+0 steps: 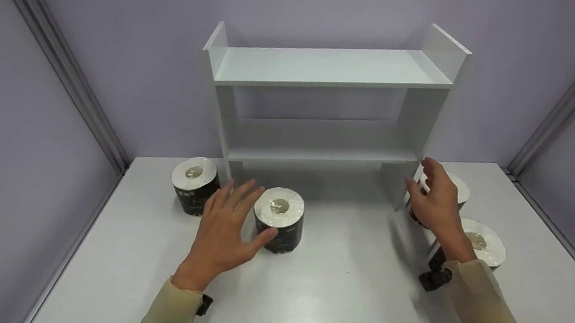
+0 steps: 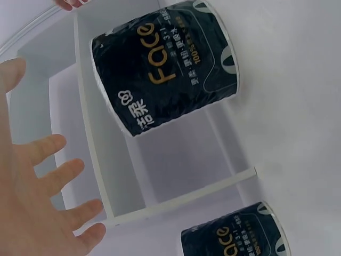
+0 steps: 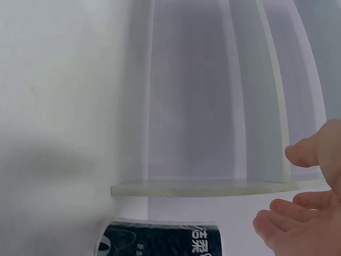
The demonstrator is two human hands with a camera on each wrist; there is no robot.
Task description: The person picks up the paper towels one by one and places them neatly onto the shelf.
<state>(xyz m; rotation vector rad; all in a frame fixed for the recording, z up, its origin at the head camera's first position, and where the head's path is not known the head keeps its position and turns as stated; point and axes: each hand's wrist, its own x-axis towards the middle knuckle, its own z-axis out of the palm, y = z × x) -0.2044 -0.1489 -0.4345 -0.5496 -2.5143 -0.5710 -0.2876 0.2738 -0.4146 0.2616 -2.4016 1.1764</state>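
A toilet paper roll (image 1: 278, 222) in dark wrapping with white ends stands upright on the table before the shelf. My left hand (image 1: 225, 233) is beside and above it, fingers spread; in the left wrist view a gap shows between the hand (image 2: 48, 186) and the roll (image 2: 165, 66). Over on the right, my right hand (image 1: 436, 199) hovers above another roll (image 1: 452, 187) beside the shelf, its fingers loosely bent and holding nothing. That roll (image 3: 160, 240) shows below the hand in the right wrist view. My right forearm partly hides a further roll (image 1: 486, 244).
A white two-tier shelf (image 1: 325, 68) stands at the back of the white table (image 1: 338, 299). Another roll (image 1: 195, 185) is left of the shelf's left panel. Pale walls (image 1: 99, 8) with grey metal posts enclose the table.
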